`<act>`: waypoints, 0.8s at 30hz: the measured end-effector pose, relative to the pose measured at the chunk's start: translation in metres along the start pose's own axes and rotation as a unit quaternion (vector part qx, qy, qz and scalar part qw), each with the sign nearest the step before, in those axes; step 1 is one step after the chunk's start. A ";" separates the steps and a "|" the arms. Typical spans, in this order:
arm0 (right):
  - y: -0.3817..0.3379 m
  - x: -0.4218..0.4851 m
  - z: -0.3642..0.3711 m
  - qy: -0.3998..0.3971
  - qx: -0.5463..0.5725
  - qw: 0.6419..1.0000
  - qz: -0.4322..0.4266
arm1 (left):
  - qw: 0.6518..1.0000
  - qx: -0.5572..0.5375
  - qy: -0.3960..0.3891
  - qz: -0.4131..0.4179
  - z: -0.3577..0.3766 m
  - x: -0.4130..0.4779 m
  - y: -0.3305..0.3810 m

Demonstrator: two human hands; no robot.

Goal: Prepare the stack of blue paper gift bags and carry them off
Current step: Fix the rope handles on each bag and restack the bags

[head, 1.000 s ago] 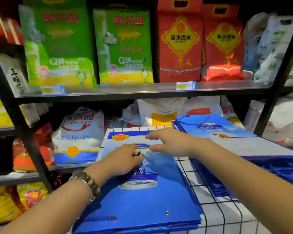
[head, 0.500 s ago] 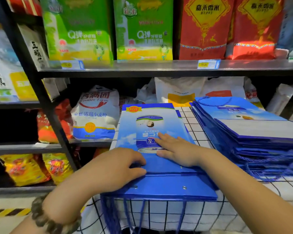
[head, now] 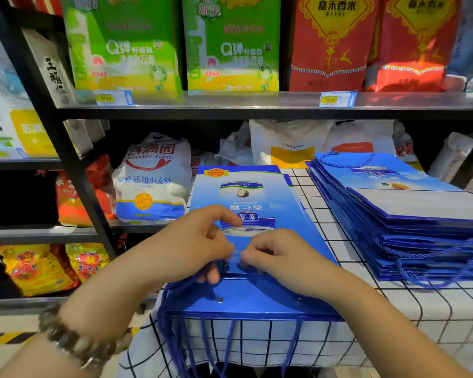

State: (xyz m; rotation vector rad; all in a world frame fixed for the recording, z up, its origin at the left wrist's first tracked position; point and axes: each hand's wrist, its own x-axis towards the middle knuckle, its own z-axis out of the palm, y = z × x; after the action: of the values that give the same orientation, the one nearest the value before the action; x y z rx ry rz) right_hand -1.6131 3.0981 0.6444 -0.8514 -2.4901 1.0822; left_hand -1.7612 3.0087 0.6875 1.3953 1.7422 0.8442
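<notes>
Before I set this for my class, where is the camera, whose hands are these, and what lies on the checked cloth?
No machine here: a person works bare-handed, filmed by one camera worn on their head, looking down. The left grip, that hand with the bead bracelet, holds the blue cord handles of a stack of blue paper gift bags lying on the checked cloth. The right grip curls its fingers onto the top bag; whether it pinches anything is unclear. A second stack lies to the right. Shelves behind hold food sacks.
</notes>
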 end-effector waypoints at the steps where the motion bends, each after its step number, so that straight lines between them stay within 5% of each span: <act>1: -0.005 -0.005 0.000 -0.026 0.052 0.998 0.004 | 0.998 -0.067 -0.006 -0.012 0.002 0.002 0.003; 5: -0.017 -0.026 0.000 -0.106 0.216 0.971 0.002 | 0.948 -0.312 -0.001 -0.068 0.009 0.007 0.006; 12: -0.029 -0.035 0.019 -0.091 0.206 0.974 0.022 | 0.763 -0.642 0.018 -0.071 0.021 0.010 0.023; 17: -0.034 -0.035 0.019 -0.043 0.251 0.967 0.031 | 0.737 -0.671 0.057 -0.066 0.027 0.018 0.027; 24: -0.029 -0.029 0.025 0.019 0.310 0.948 0.070 | 0.758 -0.647 0.049 -0.070 0.029 0.022 0.021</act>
State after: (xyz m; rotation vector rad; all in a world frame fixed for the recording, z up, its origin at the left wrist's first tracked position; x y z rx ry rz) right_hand -1.6135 3.0504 0.6479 -0.8363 -1.8800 1.7397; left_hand -1.7289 3.0360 0.6873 0.2528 0.8220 1.5830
